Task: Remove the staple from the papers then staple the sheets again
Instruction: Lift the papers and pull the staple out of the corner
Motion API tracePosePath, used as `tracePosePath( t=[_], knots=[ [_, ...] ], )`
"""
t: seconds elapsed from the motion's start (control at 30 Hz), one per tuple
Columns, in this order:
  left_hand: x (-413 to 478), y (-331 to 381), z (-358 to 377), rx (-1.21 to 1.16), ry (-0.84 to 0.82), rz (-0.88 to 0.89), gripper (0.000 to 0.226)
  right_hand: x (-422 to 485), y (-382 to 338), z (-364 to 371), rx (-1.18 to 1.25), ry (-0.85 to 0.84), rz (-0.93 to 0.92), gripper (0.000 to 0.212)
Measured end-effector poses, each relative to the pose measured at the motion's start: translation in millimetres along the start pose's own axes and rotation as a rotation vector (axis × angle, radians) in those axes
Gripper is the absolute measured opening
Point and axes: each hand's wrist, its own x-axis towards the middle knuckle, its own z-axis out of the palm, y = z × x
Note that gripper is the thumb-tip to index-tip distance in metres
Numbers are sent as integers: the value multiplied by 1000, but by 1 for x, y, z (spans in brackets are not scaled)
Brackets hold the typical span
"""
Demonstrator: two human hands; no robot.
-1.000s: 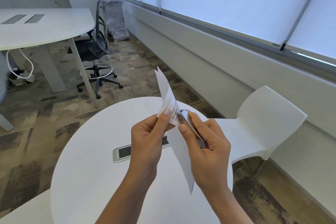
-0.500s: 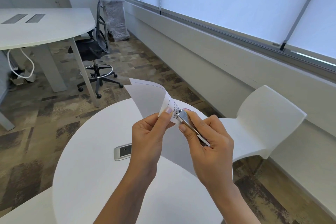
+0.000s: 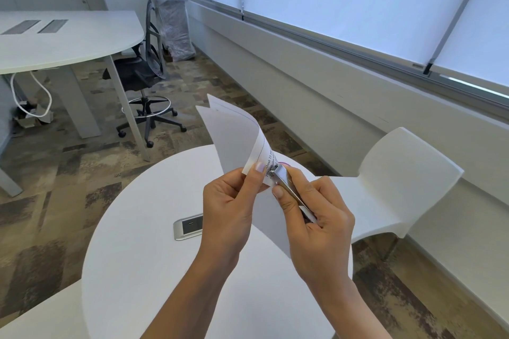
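Note:
I hold white printed papers (image 3: 235,140) in the air above a round white table (image 3: 143,250). My left hand (image 3: 231,206) pinches the sheets at one corner, thumb on the printed side. My right hand (image 3: 316,217) grips a small silver metal stapler (image 3: 289,187), whose front end meets the paper corner right beside my left thumb. The upper part of the sheets curls back toward the left. The staple itself is too small to see.
A silver power socket plate (image 3: 190,226) is set into the table top, left of my left hand. A white moulded chair (image 3: 399,181) stands to the right. Behind are a large white desk (image 3: 63,38), a black office chair (image 3: 146,74) and a covered bin (image 3: 173,27).
The papers turned from edge-on to curling open toward the left, showing their blank back. Both hands stayed at the same corner, with the stapler still against it.

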Motion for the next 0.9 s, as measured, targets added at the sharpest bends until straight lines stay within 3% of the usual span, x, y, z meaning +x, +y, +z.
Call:
tracePosePath(
  t=[0.1, 0.23, 0.43, 0.63, 0.9],
  knots=[
    [-1, 1, 2, 10, -20, 44, 20, 2, -6, 2, 134, 16, 28, 29],
    [2, 1, 5, -66, 30, 41, 17, 2, -7, 6, 302, 4, 201, 27],
    [7, -4, 2, -118, 76, -49, 34, -2, 7, 6, 68, -48, 47, 44],
    [10, -6, -7, -106, -29, -127, 20, 5, 27, 1, -9, 20, -41, 12],
    [20, -5, -18, 11, -54, -277, 13, 5, 39, -1, -68, -18, -135, 34]
  ],
)
